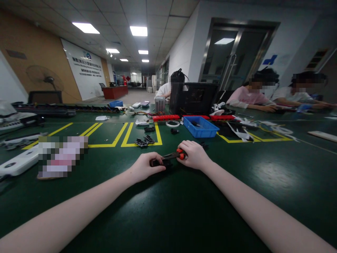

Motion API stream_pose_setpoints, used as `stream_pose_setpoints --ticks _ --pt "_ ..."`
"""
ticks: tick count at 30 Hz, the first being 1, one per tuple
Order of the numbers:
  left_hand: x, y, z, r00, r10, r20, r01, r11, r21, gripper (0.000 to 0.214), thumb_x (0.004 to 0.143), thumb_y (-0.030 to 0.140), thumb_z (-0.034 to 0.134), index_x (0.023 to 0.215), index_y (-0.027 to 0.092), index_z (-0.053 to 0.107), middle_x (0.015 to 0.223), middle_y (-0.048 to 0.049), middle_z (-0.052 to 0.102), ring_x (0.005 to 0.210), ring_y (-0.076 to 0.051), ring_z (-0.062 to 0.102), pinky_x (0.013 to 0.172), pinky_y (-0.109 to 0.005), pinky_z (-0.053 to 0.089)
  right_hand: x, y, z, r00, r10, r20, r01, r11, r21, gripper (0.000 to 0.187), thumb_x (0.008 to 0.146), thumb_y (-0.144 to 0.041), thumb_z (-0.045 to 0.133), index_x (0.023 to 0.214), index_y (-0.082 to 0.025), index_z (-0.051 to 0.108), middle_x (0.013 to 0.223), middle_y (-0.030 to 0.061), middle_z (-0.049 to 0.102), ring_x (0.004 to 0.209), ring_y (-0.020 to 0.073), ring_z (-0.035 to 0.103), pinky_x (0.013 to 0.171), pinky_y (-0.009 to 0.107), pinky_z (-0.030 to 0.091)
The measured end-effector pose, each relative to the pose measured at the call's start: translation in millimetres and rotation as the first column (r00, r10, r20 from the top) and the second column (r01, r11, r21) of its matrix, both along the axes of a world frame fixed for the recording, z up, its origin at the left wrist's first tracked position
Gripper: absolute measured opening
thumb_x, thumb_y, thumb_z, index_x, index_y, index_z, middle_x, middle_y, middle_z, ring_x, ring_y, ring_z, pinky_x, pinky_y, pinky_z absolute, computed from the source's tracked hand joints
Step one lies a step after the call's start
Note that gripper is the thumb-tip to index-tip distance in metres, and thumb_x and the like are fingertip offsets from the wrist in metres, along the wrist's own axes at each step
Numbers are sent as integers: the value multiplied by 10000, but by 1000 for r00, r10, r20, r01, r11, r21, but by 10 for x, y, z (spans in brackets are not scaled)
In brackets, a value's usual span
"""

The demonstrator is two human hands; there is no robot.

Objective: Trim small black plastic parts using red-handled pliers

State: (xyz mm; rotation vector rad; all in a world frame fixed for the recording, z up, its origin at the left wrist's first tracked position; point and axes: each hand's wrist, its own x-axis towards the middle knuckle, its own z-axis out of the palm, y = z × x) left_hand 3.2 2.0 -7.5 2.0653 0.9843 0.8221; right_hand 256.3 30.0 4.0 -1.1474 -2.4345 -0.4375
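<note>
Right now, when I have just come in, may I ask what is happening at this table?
At a green table, a person's left hand holds a small black part; the right hand holds pliers with red-orange handles, their jaws close to the part. More black pieces lie inside a yellow outline, and a blue bin stands beyond the right hand.

On the large white wall panel (79, 82), under a round blue logo (87, 55), I barely make out "Technology" among small dark Chinese and English lettering (86, 64).
</note>
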Motion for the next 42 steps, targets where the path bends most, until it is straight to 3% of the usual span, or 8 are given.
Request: stream_pose_setpoints --ticks 6,19,26,32,37,42 --pt "-3 15 -7 1000 2 -6 -2 1000 15 125 787 247 720 862 171 655 1018 -45 718 929 -218 650 873 -355 485 -15 3 -1 999 24 41 -23 999 -28 199 721 -320 649 845 -189 564 870 70 616 804 219 540 721 324 363" --pt "-2 18 -22 999 -10 -37 12 999 52 133 794 272 724 866 174 668 969 -40 703 894 -215 646 839 -350 486 -16 25 -18 999 28 46 -25 998 -65 222 729 -315 656 889 -180 580 908 68 634 832 215 566 728 316 375" --pt "5 4 -5 996 -77 -43 80 994 75 46 797 184 694 834 178 667 1105 -63 648 1022 -213 618 970 -361 446 -15 20 -25 999 30 42 -26 996 -79 228 733 -317 662 899 -180 586 919 69 640 828 214 571 733 318 388" --pt "7 -29 25 997 -74 -32 76 996 42 67 838 222 638 836 179 689 1182 -75 608 1069 -233 593 1007 -395 414 -14 31 -34 999 27 30 -24 997 -79 227 726 -315 666 897 -183 596 909 61 642 809 206 573 726 313 389" --pt "1 36 -56 988 28 152 -22 999 -38 53 760 199 642 789 173 677 1142 -75 640 1046 -246 605 959 -385 446 -5 43 -48 1000 18 16 -17 997 -74 235 728 -323 669 906 -183 604 910 59 646 805 205 573 724 312 394" --pt "-36 206 -178 939 216 267 -205 976 -68 78 679 121 518 660 181 472 923 -63 649 914 -215 624 826 -351 494 3 47 -57 1000 6 -4 -6 998 -69 217 754 -343 656 896 -186 604 911 64 646 819 207 582 725 311 398"
